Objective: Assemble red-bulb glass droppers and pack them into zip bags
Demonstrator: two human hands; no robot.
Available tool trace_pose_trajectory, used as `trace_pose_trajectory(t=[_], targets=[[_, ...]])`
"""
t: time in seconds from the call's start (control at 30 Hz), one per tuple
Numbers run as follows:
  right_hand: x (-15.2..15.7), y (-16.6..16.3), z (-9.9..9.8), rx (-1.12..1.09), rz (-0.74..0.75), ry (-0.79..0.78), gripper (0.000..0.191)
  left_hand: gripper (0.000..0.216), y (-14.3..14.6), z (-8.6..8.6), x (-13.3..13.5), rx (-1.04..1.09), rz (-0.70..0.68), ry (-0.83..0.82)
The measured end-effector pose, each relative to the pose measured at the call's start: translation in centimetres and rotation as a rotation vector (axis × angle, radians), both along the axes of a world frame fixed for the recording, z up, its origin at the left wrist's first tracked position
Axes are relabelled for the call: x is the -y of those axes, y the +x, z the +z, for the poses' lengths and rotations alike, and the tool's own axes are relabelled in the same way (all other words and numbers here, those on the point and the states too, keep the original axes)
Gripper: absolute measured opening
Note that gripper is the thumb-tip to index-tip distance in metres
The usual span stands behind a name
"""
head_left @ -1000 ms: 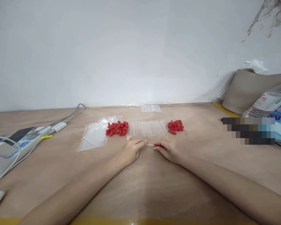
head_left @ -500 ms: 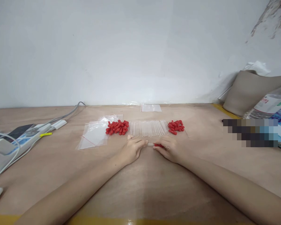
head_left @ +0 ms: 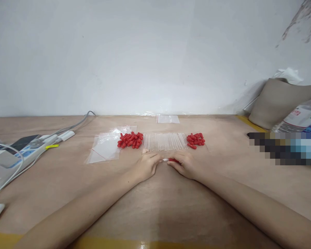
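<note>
My left hand [head_left: 147, 166] is closed around a thin clear dropper tube [head_left: 166, 159], mostly hidden by the fingers. My right hand [head_left: 186, 166] pinches a red rubber bulb [head_left: 173, 160], which meets the tube's right end; how far the tube sits inside it is hidden. Just beyond my hands, a row of clear dropper tubes [head_left: 164, 141] lies side by side on the table. A pile of red rubber bulbs [head_left: 130, 140] touches the row's left side, and a smaller pile of red bulbs [head_left: 196, 139] lies to its right.
Clear zip bags [head_left: 103, 148] lie left of the bulbs, with another small bag [head_left: 168, 119] by the wall. A power strip [head_left: 33, 148] with cables occupies the left. At right stand a grey-brown container [head_left: 264, 103] and a plastic bottle [head_left: 298, 116].
My right hand has moved slightly left with the red bulb, so less of the clear tube shows between my hands. The view has shifted slightly.
</note>
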State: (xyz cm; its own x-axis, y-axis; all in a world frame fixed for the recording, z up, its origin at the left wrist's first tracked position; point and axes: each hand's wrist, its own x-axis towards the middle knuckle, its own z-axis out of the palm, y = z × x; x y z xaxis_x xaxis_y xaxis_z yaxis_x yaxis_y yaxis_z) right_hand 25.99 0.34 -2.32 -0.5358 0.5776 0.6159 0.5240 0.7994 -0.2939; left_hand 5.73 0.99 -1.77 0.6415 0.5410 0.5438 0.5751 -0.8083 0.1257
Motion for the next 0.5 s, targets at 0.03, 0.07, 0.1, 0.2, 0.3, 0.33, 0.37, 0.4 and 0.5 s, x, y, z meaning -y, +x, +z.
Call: trace_pose_trajectory(t=[0.03, 0.07, 0.1, 0.2, 0.3, 0.33, 0.37, 0.4, 0.5], targets=[[-0.04, -0.04, 0.04, 0.008, 0.002, -0.001, 0.011, 0.021, 0.03, 0.06, 0.01, -0.001, 0.002, -0.007], [-0.08, -0.09, 0.07, 0.016, 0.008, 0.001, 0.012, 0.021, 0.05, 0.13, 0.03, -0.002, 0.001, -0.013], [-0.14, -0.15, 0.09, 0.023, 0.017, 0.006, 0.013, 0.021, 0.07, 0.21, 0.05, -0.004, -0.001, -0.02], [-0.26, -0.33, 0.11, 0.04, 0.05, 0.009, 0.015, 0.021, 0.04, 0.46, 0.11, -0.016, -0.014, -0.044], [-0.24, -0.4, 0.21, 0.023, 0.07, -0.023, 0.015, 0.021, -0.08, 0.53, 0.18, -0.026, -0.032, -0.064], [-0.2, -0.39, 0.29, 0.001, 0.078, -0.048, 0.015, 0.021, -0.12, 0.5, 0.2, -0.023, -0.034, -0.07], [-0.15, -0.37, 0.39, -0.033, 0.083, -0.079, 0.014, 0.02, -0.16, 0.44, 0.22, -0.015, -0.031, -0.075], [-0.1, -0.36, 0.48, -0.08, 0.086, -0.118, 0.014, 0.02, -0.18, 0.39, 0.25, -0.002, -0.023, -0.081], [-0.01, -0.53, 0.71, -0.272, 0.08, -0.278, 0.013, 0.021, -0.21, 0.37, 0.35, 0.05, -0.006, -0.091]])
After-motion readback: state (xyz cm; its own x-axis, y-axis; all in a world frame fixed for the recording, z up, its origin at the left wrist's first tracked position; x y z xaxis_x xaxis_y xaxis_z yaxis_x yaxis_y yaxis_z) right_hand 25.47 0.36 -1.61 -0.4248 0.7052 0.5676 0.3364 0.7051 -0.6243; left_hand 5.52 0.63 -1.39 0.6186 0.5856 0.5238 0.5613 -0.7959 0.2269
